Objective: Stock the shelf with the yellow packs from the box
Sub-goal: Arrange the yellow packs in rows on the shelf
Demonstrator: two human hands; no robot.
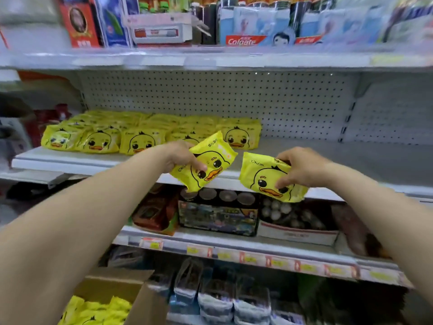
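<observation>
My left hand [179,156] grips a yellow duck-face pack [208,160], tilted, just in front of the middle shelf [328,158]. A second yellow pack [264,174] is held by my right hand [302,166] a little to the right, at the shelf's front edge. Several rows of the same yellow packs [140,134] lie on the left half of that shelf. At the bottom left stands the open cardboard box [140,299] with more yellow packs [93,310] inside.
The right half of the middle shelf is bare metal below a pegboard back [234,99]. Toothpaste boxes [246,39] fill the shelf above. Boxed goods [218,214] sit on the shelf below, with price tags [248,256] along its edge.
</observation>
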